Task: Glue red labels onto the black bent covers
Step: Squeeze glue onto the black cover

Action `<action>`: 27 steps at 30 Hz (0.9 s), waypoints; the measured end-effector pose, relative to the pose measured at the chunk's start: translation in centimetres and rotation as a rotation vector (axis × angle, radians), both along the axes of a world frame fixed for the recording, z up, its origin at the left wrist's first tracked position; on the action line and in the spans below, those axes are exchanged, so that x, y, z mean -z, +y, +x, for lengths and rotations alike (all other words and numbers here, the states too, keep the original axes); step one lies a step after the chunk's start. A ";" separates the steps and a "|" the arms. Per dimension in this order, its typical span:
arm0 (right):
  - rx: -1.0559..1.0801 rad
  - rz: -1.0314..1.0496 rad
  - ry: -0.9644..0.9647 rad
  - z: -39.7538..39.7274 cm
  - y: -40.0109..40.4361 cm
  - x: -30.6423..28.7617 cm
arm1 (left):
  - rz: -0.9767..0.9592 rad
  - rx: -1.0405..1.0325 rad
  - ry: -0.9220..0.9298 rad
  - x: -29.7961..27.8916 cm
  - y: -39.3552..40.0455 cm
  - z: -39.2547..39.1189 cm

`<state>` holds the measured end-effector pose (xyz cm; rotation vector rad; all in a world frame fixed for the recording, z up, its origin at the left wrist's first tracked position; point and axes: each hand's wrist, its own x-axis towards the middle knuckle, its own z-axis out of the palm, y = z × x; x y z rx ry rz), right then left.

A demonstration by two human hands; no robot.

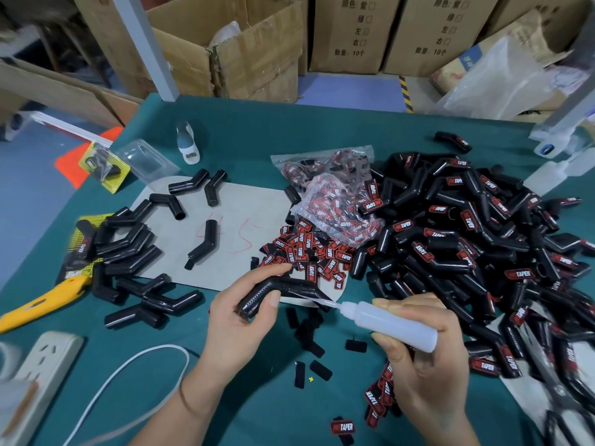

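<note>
Work surface: desk (244,123) covered in teal felt-like cloth, a grey card sheet (244,204) with red scrawled marks lying at its middle.

Left hand (238,320): fingers and thumb curled round one black bent cover (277,292), a glossy elbow-shaped tube with a ribbed end, held above the near edge of the card sheet.

Right hand (421,352): grips a translucent white plastic glue bottle (389,321), soft-walled and cylindrical; its thin tapered nozzle points left and meets the right end of the held cover.

Unlabelled covers (128,249): smooth black tubes, piled loosely toward the left edge of the desk, a few more scattered on the card sheet.

Labelled covers (476,239): large heap toward the right edge, each with a red-and-black tag reading TAPER.

Red labels (309,252): small flat rectangles with red borders and white lettering, heaped at the card sheet's right side; more in crinkled clear plastic bags (331,201) just behind; a few near the front edge, by the right wrist.

Black backing strips (314,346): small matte rectangles scattered between the two hands.

Utility knife (38,304): yellow body, near the left edge.

Power strip (48,358): white plastic, front left corner, white cable (135,362) curving beside it.

Scissors (560,391): metal blades, black handles, front right corner.

Second bottle (187,143): white, toward the back left.

Cardboard boxes (251,53): brown, corrugated, behind the desk.
</note>
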<state>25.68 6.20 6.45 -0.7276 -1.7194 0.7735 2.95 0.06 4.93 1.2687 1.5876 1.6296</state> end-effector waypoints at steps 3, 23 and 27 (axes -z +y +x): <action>0.001 0.003 0.000 -0.1 0.0 -0.2 | -0.002 -0.001 0.000 0.1 0.0 0.0; 0.005 0.011 -0.022 0.1 0.1 -0.2 | 0.012 -0.031 -0.011 0.3 0.1 -0.3; 0.008 0.014 -0.020 -0.1 0.1 -0.2 | 0.013 -0.032 -0.015 0.3 0.1 -0.3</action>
